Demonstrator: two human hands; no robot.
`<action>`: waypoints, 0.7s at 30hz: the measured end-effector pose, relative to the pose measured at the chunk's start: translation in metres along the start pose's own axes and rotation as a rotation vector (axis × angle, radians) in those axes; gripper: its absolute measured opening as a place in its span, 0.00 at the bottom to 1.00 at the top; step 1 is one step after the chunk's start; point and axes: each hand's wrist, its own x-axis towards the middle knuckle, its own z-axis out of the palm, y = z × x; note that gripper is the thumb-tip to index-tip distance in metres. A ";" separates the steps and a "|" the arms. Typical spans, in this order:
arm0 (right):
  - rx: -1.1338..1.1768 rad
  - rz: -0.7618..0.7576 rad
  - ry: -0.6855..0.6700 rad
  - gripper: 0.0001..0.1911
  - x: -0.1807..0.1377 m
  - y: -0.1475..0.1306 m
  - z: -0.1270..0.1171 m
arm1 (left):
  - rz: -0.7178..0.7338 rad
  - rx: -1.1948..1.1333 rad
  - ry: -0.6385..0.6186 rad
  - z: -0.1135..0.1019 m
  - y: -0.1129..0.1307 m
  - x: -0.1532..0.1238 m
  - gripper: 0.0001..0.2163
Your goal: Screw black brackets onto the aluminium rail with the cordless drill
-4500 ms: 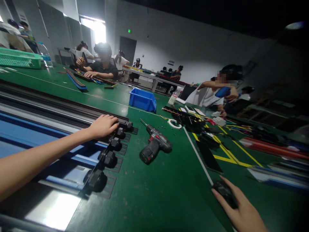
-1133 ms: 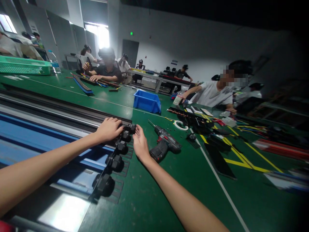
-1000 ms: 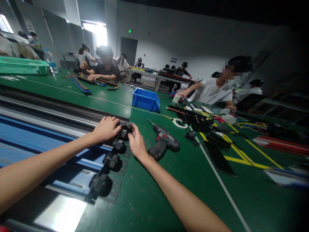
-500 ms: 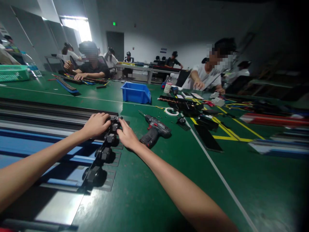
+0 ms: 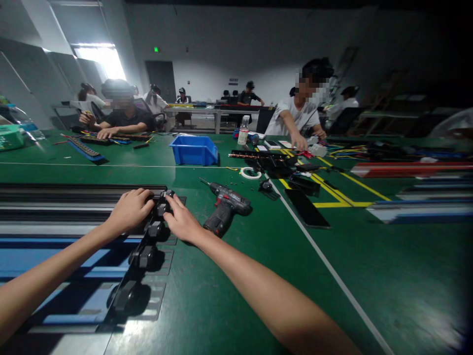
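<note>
A long black bar point(image 5: 127, 291) carrying several black knob-like parts runs from the lower left up to my hands on the green table point(image 5: 229, 296). My left hand point(image 5: 129, 211) curls over the far end of the bar beside a dark rail point(image 5: 74, 195). My right hand point(image 5: 181, 221) grips the topmost black knob point(image 5: 162, 207) from the right, fingers closed on it. A cordless drill point(image 5: 225, 209) lies just right of my right hand.
A blue bin point(image 5: 194, 150), a roll of white tape point(image 5: 251, 173), black parts and a dark flat panel point(image 5: 306, 209) lie farther out. A person in a white shirt point(image 5: 299, 116) works at the right, another in black point(image 5: 123, 118) at the far left.
My right hand left a black object at the lower right, came across to the bar and closed on the top knob. The view has swung left and downward.
</note>
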 end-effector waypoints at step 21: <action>-0.039 -0.068 0.188 0.31 -0.005 -0.009 0.002 | 0.015 0.006 -0.019 -0.010 0.004 0.000 0.16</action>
